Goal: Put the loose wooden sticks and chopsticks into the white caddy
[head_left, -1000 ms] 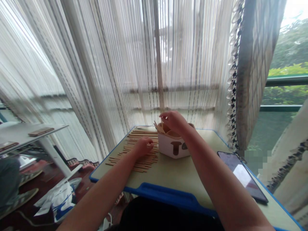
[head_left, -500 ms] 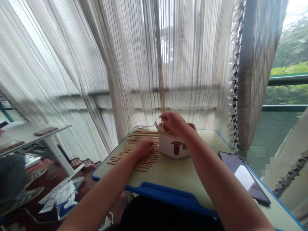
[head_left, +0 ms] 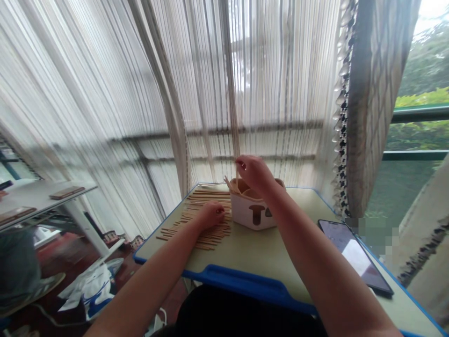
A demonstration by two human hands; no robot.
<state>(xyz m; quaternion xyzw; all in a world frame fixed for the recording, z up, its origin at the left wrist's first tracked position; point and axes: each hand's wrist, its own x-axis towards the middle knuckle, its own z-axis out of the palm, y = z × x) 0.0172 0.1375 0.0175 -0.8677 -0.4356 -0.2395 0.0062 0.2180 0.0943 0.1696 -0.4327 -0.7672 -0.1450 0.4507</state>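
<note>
The right hand (head_left: 251, 169) pinches one upright stick (head_left: 237, 179) at the box (head_left: 248, 214), three o'clock from the left hand (head_left: 212, 214), whose grip I cannot tell, over loose sticks (head_left: 210, 235) lying roughly nine-to-three.

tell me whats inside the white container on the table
Pale wooden sticks poke out at the left end of the white container, by a brown inner rim. The right hand and forearm cover part of the opening; the bottom can't be seen.
</note>
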